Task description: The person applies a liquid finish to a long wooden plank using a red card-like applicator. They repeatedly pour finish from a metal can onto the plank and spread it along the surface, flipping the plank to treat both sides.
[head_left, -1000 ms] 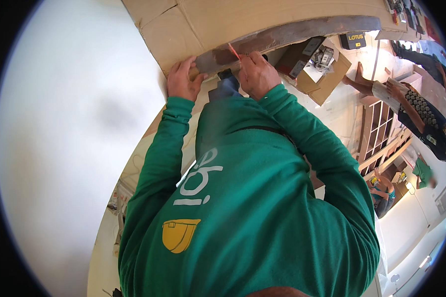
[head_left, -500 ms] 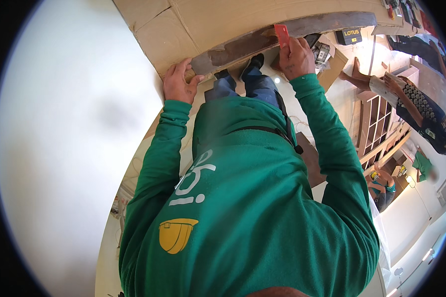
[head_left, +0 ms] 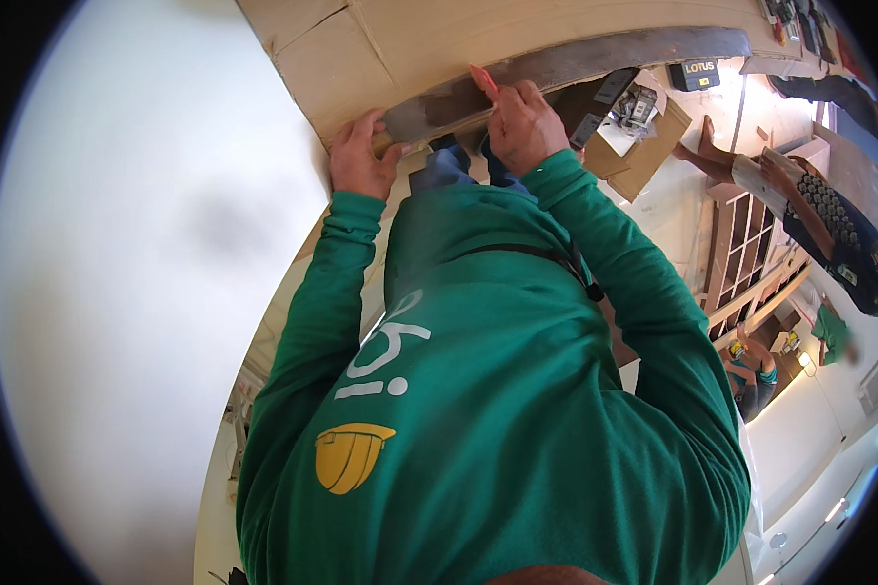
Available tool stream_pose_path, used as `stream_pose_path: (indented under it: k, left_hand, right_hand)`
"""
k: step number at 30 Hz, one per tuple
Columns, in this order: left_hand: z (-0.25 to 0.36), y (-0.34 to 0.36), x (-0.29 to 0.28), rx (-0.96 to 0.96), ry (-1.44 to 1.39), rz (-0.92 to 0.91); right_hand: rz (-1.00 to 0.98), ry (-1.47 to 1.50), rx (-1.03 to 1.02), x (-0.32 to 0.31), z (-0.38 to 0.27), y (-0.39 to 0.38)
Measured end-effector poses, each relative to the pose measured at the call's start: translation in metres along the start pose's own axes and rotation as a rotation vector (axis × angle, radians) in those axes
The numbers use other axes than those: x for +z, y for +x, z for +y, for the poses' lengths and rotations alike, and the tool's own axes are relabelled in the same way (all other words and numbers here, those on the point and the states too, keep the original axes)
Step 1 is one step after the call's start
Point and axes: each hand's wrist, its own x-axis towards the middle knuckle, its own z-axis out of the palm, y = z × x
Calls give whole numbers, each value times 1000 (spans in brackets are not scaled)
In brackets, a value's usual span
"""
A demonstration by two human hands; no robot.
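A long, narrow dark brown-grey board (head_left: 605,60) with patchy smears lies along the near edge of a cardboard-covered surface. My left hand (head_left: 361,161) grips its left end, fingers at the end and thumb by the near edge. My right hand (head_left: 529,129) is closed round a flat red scraper (head_left: 483,84), which is held tilted over the board's left half. Part of the scraper is hidden by the fingers.
Brown cardboard (head_left: 439,34) covers the work surface. Beyond my right hand stands an open carton (head_left: 647,151) with small packages, and a black case (head_left: 694,75) sits nearby. A white panel (head_left: 146,244) rises at left. Other people (head_left: 829,214) are at right, near wooden shelving (head_left: 741,229).
My right hand has moved left along the board with the red scraper, which now looks narrower and more tilted. The left hand stays at the board's end. More of the open carton shows.
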Motion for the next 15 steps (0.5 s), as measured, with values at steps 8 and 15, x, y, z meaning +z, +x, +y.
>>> stream_pose_path:
  k: [8,15]
  left_hand:
    - [0,-2,2,-48,5,24]
    - [-1,-2,5,-103,-64,28]
  right_hand:
    - [-74,58,-111,18,-29,1]
    - [-193,34,-312,6,-28,18]
